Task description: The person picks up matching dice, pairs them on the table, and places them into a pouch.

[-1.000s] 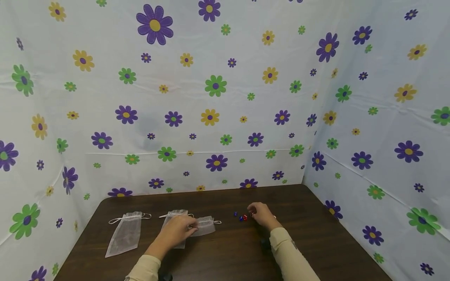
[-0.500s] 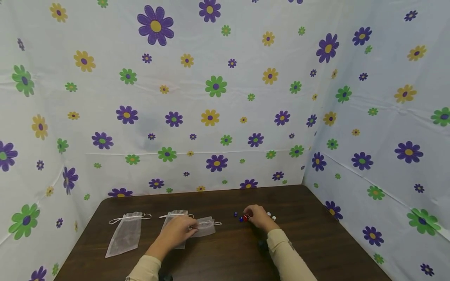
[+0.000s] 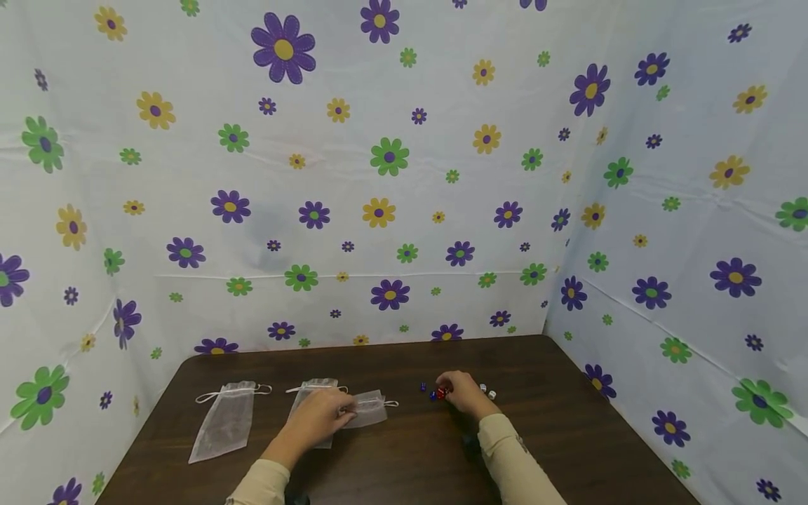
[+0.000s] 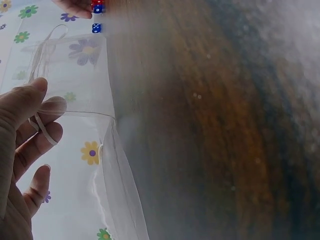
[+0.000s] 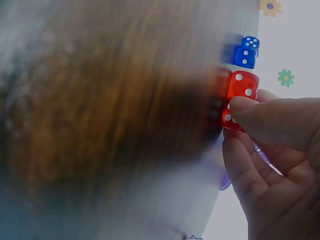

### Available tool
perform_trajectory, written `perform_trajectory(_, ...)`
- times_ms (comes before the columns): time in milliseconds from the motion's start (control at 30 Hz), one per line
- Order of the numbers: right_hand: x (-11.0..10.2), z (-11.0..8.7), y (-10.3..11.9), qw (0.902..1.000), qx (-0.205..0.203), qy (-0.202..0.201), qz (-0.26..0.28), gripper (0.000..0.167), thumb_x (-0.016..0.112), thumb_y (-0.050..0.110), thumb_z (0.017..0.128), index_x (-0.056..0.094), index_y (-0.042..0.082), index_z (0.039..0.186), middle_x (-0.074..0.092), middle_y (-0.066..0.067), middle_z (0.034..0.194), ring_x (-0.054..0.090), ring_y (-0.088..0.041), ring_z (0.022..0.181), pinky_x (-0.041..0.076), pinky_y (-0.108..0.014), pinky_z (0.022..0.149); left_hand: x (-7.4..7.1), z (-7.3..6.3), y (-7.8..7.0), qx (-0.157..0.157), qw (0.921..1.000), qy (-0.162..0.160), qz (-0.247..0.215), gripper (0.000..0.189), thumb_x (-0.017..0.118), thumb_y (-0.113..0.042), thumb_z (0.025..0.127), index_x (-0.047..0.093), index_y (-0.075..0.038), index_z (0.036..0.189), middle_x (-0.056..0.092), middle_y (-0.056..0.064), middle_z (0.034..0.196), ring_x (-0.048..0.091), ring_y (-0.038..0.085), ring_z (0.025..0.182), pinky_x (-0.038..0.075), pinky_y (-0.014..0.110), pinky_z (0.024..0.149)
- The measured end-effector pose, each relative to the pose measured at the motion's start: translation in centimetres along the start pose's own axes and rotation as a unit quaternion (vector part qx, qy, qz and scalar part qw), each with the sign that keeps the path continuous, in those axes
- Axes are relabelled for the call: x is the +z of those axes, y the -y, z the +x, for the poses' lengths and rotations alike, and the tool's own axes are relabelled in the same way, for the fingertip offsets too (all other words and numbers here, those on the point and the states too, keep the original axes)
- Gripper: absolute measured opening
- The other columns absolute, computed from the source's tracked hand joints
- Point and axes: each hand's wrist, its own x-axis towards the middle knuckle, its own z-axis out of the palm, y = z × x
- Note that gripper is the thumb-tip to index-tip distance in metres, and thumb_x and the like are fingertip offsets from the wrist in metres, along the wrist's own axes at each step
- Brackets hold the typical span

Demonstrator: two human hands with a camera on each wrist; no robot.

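My left hand (image 3: 320,415) pinches a small sheer white drawstring bag (image 3: 369,410) between thumb and fingers. In the left wrist view its cord (image 4: 45,131) loops by the fingers, and the bag looks flat. To the right, my right hand (image 3: 466,393) is at a group of dice on the table. In the right wrist view its thumb and fingers pinch a red die (image 5: 227,118), partly covered by the thumb. Another red die (image 5: 243,84) sits right against it. Just past that are two blue dice (image 5: 245,57).
Two white dice (image 3: 492,395) lie right of the right hand. A second sheer bag (image 3: 318,383) lies partly under the left hand, and a third bag (image 3: 226,424) lies flat at the left. Flower-printed sheets (image 3: 353,301) surround the dark wooden table (image 3: 404,463).
My right hand has moved slightly left, to the red dice, uncovering the white dice on its right. The left hand has stayed in place with the bag.
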Motion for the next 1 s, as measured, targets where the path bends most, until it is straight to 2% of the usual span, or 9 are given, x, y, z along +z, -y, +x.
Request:
perform_trajectory(167,0.04,-0.39,0.27,0.9999,-0.010,0.006,-0.004,0.031,0.072,-0.017,0.080,0.068,-0.006,0.109,0.070,-0.016,0.103,0.067,-0.035,0.098,0.053,-0.051,0.088,0.34,-0.11,-0.05,0.003,1.0000,-0.004,0.007,0.019,0.088,-0.013,0.076,0.071,-0.018,0.083,0.069,-0.012,0.076,0.058,-0.003,0.065,0.057,0.040,0.081)
perform_trajectory(400,0.18,-0.41,0.26,0.9998,-0.017,0.010,0.008,0.029,0.071,-0.016,0.083,0.067,-0.006,0.110,0.069,-0.019,0.108,0.066,-0.038,0.104,0.051,-0.053,0.092,0.48,-0.16,-0.07,0.003,0.9998,-0.009,0.015,0.019,0.089,-0.015,0.076,0.072,-0.019,0.083,0.068,-0.012,0.075,0.055,0.001,0.066,0.050,0.028,0.062)
perform_trajectory(600,0.58,-0.17,-0.09,0.9997,-0.020,0.001,0.011,0.027,0.071,-0.016,0.083,0.067,-0.006,0.108,0.069,-0.019,0.105,0.066,-0.037,0.101,0.052,-0.054,0.090,0.39,0.07,-0.13,-0.005,0.9998,0.006,0.020,0.016,0.087,-0.016,0.078,0.073,-0.019,0.084,0.068,-0.012,0.076,0.055,0.002,0.067,0.050,0.028,0.063)
perform_trajectory(867,0.82,0.16,-0.37,0.9997,-0.023,-0.008,0.009,0.024,0.072,-0.013,0.084,0.068,-0.003,0.106,0.070,-0.015,0.101,0.067,-0.033,0.097,0.053,-0.051,0.088,0.73,0.07,0.07,0.013,0.9995,-0.014,0.024,0.019,0.089,-0.016,0.075,0.072,-0.019,0.083,0.068,-0.014,0.075,0.053,-0.001,0.064,0.049,0.028,0.062)
perform_trajectory(1000,0.94,0.20,-0.47,0.9997,-0.021,-0.007,0.009,0.022,0.071,-0.014,0.084,0.068,-0.002,0.102,0.070,-0.014,0.099,0.066,-0.032,0.095,0.053,-0.051,0.086,0.75,0.04,0.03,0.009,0.9996,-0.010,0.023,0.018,0.088,-0.016,0.076,0.072,-0.019,0.083,0.068,-0.014,0.075,0.053,-0.002,0.064,0.050,0.029,0.064)
